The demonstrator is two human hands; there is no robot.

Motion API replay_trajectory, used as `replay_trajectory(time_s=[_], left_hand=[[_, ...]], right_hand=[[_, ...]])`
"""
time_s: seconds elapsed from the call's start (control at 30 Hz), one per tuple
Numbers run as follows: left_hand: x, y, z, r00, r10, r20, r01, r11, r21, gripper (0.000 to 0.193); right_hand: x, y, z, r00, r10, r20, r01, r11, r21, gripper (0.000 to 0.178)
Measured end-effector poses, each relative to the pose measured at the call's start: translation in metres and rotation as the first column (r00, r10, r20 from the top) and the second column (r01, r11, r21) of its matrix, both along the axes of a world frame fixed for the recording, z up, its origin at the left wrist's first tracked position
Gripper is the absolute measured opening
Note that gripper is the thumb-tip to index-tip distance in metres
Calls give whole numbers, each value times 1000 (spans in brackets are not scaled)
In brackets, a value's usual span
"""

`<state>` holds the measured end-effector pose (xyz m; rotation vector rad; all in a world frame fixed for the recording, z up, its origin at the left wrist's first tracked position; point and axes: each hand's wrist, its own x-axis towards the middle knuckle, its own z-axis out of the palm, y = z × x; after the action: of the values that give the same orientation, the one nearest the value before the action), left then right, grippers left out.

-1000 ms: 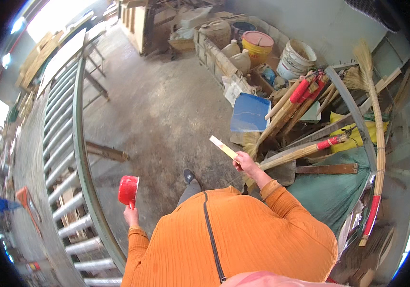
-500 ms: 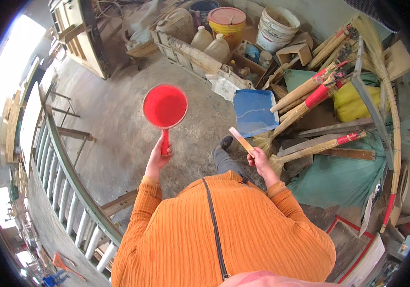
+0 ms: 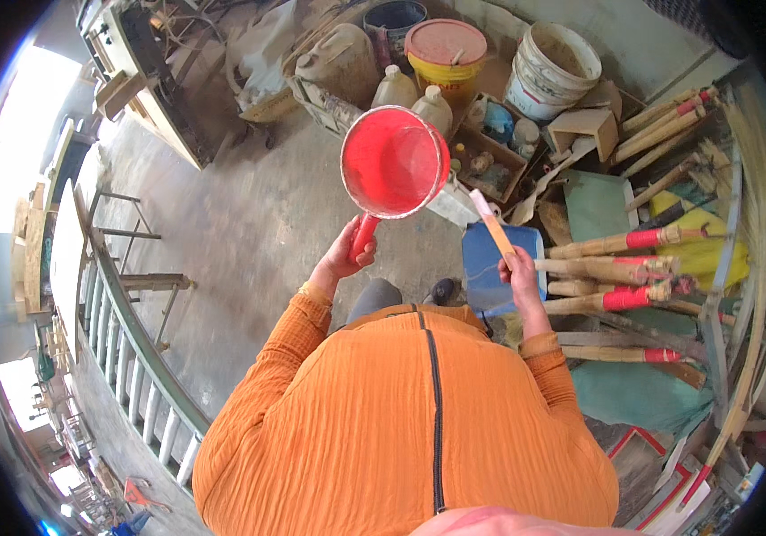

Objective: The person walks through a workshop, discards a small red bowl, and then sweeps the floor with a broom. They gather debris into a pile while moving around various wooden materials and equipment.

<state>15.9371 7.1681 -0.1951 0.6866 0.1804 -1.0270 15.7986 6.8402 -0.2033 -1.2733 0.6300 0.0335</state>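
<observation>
A red dipper [image 3: 396,165] with a round bowl and a short handle is in my left hand [image 3: 345,255], whose fingers wrap round the handle. Its bowl tips toward me, so the inside shows, with a pale patch and a whitish rim. My right hand [image 3: 523,279] grips a flat wooden stick [image 3: 493,225] with a pinkish-white tip, which points up and to the left. The stick is apart from the dipper, over a blue sheet [image 3: 481,268] on the floor.
Brooms [image 3: 615,268] with red-wrapped handles lie to the right. At the back stand a yellow bucket [image 3: 446,76] with a pink lid, stacked white buckets [image 3: 548,76] and plastic jugs [image 3: 395,87]. A green-railed rack [image 3: 137,330] runs along the left. A wooden bench [image 3: 155,116] stands far left.
The dipper has moved up and to the right, toward the buckets, and its bowl is tilted differently. My right hand has shifted slightly right and up with the stick. My view has shifted too.
</observation>
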Motion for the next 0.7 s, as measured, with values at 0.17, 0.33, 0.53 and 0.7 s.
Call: replay_trajectory(time_s=[0.17,0.33,0.53,0.7], left_hand=[[116,-32,-10,914,-22,405,-139,920,366,34],[282,-58,-39,323,-450,833,-548,629,552,50],[450,-131,-61,56,-816,576,-662,401,632,55],[535,-202,-88,-14,-855,518,-705,376,601,40]], right_hand=[[43,-14,-4,998,-55,-34,51,994,-94,18],[77,11,-12,978,-126,-167,110,989,-97,16],[123,53,-21,872,-328,-364,330,942,-58,10],[166,79,-16,802,-428,-417,463,886,-18,15]])
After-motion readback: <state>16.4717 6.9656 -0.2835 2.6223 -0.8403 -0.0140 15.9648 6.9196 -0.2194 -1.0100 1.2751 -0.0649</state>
